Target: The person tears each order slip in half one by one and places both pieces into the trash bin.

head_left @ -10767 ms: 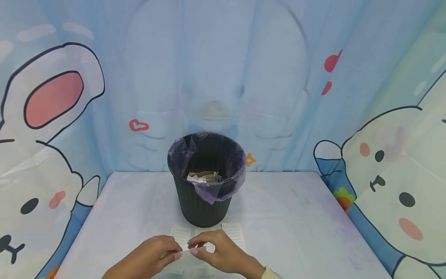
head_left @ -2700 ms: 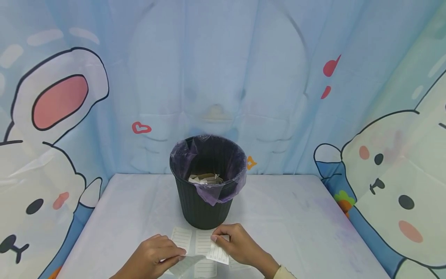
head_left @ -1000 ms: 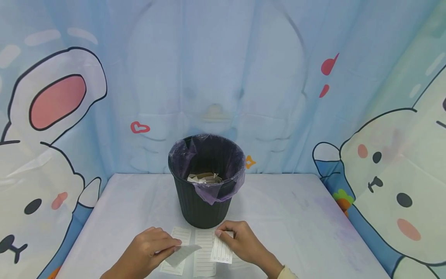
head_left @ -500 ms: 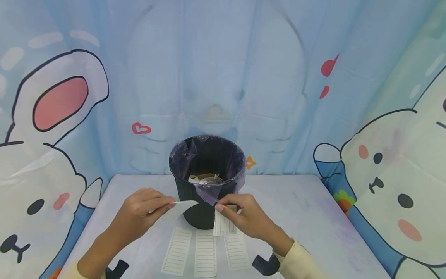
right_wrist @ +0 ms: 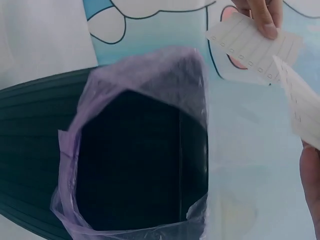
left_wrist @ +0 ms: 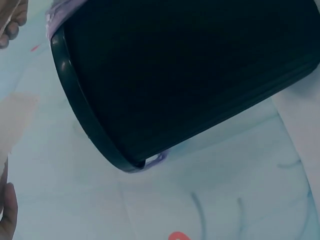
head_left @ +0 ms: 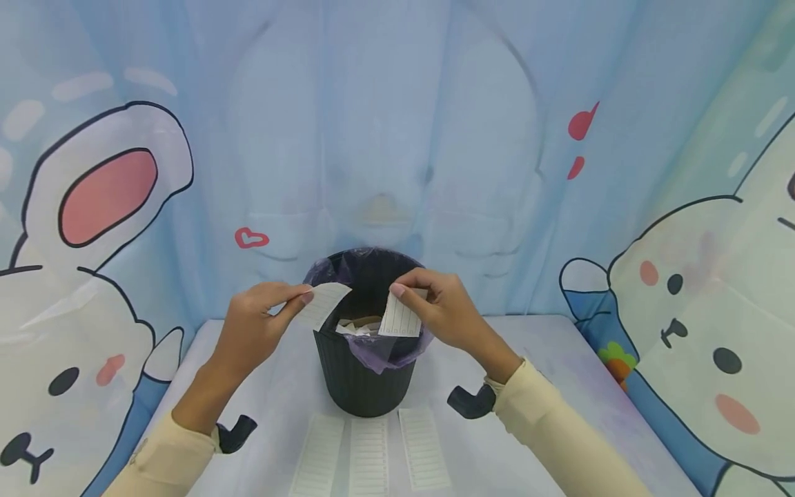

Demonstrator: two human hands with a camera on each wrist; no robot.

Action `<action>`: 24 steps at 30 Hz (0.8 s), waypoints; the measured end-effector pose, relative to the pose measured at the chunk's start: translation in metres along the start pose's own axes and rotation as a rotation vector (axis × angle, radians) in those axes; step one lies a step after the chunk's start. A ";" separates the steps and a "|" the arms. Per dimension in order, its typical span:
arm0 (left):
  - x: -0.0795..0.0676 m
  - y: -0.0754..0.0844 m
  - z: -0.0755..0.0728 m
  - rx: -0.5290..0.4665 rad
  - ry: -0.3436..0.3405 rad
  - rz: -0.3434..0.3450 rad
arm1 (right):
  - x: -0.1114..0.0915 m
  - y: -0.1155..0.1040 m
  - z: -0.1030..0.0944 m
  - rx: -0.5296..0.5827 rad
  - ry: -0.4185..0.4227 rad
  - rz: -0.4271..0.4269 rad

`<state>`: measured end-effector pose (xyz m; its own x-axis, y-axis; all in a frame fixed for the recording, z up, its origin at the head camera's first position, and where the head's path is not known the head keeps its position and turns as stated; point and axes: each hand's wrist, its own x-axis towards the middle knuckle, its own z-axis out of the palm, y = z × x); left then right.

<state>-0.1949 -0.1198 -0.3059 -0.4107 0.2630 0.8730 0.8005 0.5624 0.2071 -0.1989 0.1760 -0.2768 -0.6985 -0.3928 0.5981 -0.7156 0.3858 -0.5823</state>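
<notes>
Above the left rim of a black trash bin, my left hand pinches a lined piece of paper between thumb and fingers. My right hand pinches another lined paper piece over the bin's right side. Small printed boxes run along an edge of both pieces in the right wrist view. A purple plastic bag lines the bin and folds over its rim. Paper scraps lie inside. In the left wrist view the bin's dark wall fills much of the picture.
In front of the bin, three lined paper strips lie side by side on the white table. A patterned blue curtain hangs behind. Dark wrist mounts stick out from both sleeves.
Both hands have risen from the table to the bin's opening, each with its paper piece. The three strips on the table, partly covered before, now show.
</notes>
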 end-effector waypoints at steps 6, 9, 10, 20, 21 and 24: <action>0.010 -0.002 0.013 -0.037 -0.011 -0.111 | 0.009 0.014 0.002 -0.010 0.076 0.071; 0.012 -0.004 0.020 -0.049 -0.021 -0.152 | 0.013 0.020 0.005 -0.008 0.116 0.074; 0.013 -0.004 0.022 -0.051 -0.026 -0.165 | 0.014 0.021 0.006 -0.006 0.129 0.072; 0.008 -0.006 0.041 -0.066 -0.138 -0.266 | 0.014 0.036 0.018 -0.014 0.139 0.074; 0.007 -0.006 0.042 -0.070 -0.144 -0.273 | 0.013 0.037 0.019 -0.016 0.134 0.073; 0.007 -0.006 0.043 -0.072 -0.157 -0.291 | 0.010 0.039 0.020 -0.032 0.118 0.071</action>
<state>-0.2215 -0.0874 -0.3197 -0.6840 0.2203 0.6955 0.6664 0.5765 0.4728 -0.2344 0.1703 -0.3046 -0.7409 -0.2631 0.6180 -0.6626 0.4367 -0.6085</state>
